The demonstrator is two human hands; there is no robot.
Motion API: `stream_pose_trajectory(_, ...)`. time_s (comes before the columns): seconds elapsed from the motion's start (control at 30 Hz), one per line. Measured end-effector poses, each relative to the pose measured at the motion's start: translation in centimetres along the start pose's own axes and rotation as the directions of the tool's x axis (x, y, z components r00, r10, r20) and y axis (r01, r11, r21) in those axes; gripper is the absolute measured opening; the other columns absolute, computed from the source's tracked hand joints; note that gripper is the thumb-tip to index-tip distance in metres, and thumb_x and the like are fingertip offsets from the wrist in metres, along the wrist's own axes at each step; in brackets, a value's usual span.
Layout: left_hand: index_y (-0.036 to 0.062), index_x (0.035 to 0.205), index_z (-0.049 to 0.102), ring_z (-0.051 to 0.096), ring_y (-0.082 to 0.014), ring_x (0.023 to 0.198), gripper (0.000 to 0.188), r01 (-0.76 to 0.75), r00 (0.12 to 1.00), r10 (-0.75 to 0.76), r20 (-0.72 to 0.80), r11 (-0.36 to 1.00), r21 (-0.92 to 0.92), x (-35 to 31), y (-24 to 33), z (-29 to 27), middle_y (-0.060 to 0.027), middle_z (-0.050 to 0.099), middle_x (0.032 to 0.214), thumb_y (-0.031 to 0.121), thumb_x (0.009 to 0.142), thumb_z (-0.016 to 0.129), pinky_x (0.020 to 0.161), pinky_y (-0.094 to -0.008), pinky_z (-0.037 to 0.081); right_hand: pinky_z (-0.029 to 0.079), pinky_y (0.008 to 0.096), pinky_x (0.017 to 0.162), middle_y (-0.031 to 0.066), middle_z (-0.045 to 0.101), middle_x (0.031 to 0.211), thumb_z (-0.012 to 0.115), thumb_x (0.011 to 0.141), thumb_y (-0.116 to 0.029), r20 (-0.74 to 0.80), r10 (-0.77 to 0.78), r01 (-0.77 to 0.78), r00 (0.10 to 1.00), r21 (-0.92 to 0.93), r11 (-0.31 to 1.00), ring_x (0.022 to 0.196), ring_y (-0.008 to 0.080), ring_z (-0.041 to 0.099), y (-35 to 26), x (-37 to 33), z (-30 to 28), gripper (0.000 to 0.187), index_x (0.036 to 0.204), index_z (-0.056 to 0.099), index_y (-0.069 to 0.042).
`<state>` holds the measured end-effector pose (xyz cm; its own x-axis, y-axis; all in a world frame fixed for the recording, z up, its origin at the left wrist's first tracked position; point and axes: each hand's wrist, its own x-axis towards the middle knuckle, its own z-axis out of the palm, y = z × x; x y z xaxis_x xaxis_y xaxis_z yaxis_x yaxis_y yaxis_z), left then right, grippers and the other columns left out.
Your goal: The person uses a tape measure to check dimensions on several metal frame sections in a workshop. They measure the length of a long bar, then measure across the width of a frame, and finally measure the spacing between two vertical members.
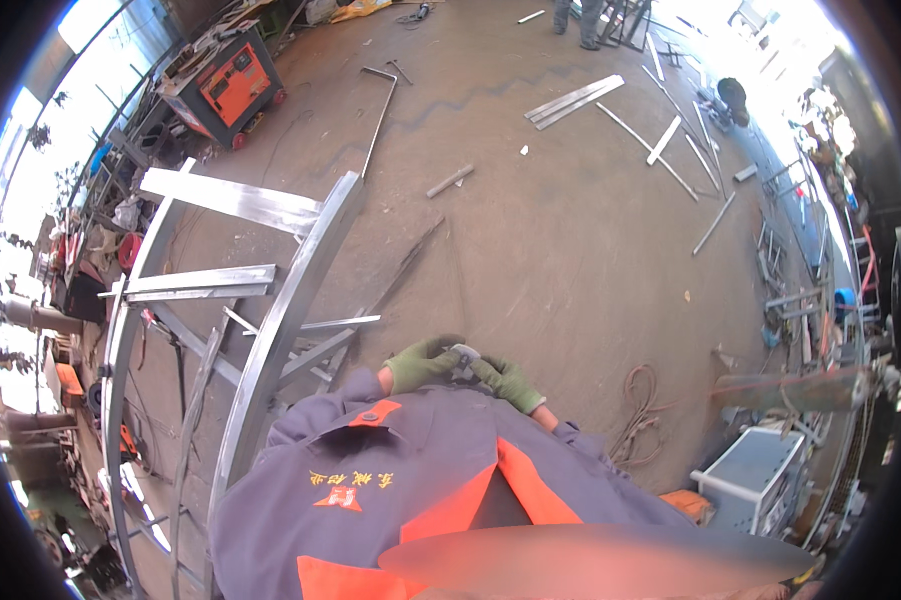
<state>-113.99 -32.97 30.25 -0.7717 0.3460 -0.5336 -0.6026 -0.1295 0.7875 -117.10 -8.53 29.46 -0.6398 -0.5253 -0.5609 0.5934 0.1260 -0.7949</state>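
Note:
Close in front of my jacket, my two hands meet in green work gloves. My left hand [419,363] has its fingers curled in towards the middle, against a small light-grey piece [465,353] whose kind is too small to tell. From the other side my right hand [508,379] closes its fingers on the same piece. To the left of my hands stands a welded metal frame [288,310] with long rails, and loose flat metal bars [202,281] lie across it. Neither hand touches the frame.
An orange and black machine on wheels [232,88] stands at the far left. Metal strips [574,101] and offcuts are scattered on the floor ahead. At the right lie a coiled cable [638,420] and a grey-blue box [753,478]. A person's legs [577,20] show at the far edge.

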Motion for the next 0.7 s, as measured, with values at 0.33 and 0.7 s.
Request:
stream_pose_trajectory(0.33,0.0064,0.158,0.053,0.058,-0.0216,0.138,0.058,0.014,0.991,-0.027,0.129,0.995,0.096,19.8,16.9,-11.8,-0.0102,0.063,0.149,0.036,0.11,0.066,0.114,-0.0403,0.047,0.055,0.0309,0.091,0.0063,0.078,0.116,0.069,0.108,-0.039,-0.076,0.022,-0.048,0.997,-0.351,0.935,0.103,0.0143,0.069,-15.0,22.8,-11.0,0.045,0.131,0.075,-0.001)
stream_pose_trajectory(0.7,-0.0005,0.153,0.054,0.07,-0.0213,0.121,0.055,-0.115,0.983,0.013,-0.185,0.825,-0.553,29.9,29.8,-31.1,-0.0133,0.07,0.135,0.029,0.109,0.067,0.103,-0.0359,0.057,0.055,0.032,0.103,0.0071,0.074,0.129,0.074,0.104,-0.009,0.115,-0.596,0.574,0.794,-0.463,0.675,0.114,0.0145,0.069,-57.4,45.6,-5.6,0.039,0.142,0.066,-0.004)
